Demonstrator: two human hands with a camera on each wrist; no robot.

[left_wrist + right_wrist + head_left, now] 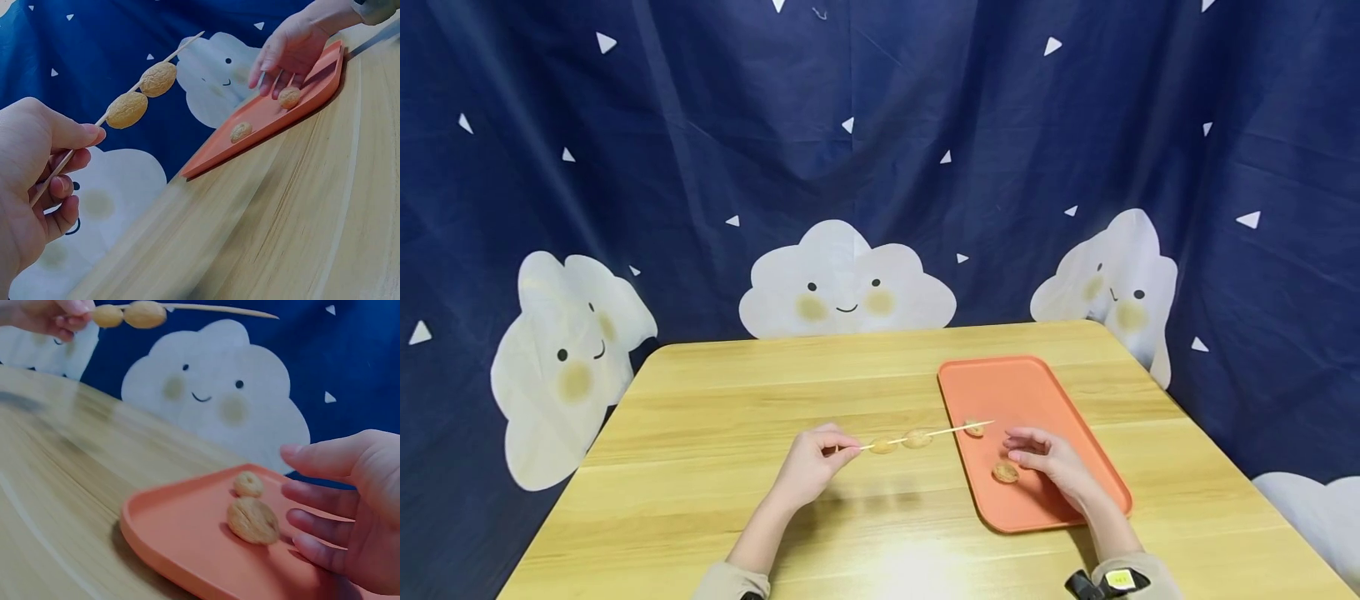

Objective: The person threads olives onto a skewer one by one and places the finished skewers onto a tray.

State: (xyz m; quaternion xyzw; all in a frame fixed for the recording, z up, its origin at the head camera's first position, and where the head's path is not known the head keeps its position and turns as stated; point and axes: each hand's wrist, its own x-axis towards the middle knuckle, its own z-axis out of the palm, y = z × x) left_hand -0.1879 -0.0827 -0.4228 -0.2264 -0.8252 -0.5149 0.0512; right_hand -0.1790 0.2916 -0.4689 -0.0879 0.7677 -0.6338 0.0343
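Note:
My left hand (814, 463) pinches a thin wooden skewer (951, 430) near one end, between thumb and fingers. Threaded on it, close to those fingers, are two wrinkled golden-brown food puffs, the nearer puff (127, 110) and the outer puff (159, 79). The skewer's bare pointed end reaches over an orange tray (1011, 383). My right hand (1052, 463) hovers over this tray with its fingers apart and nothing between them. Just beside its fingertips lies a loose puff (252, 521). Farther back on the tray sits another loose puff (248, 484).
A light wood-grain table (737, 400) carries the tray on its right side. Behind it hangs a dark blue curtain (895, 75) printed with white clouds and small triangles. The tray has a low raised rim.

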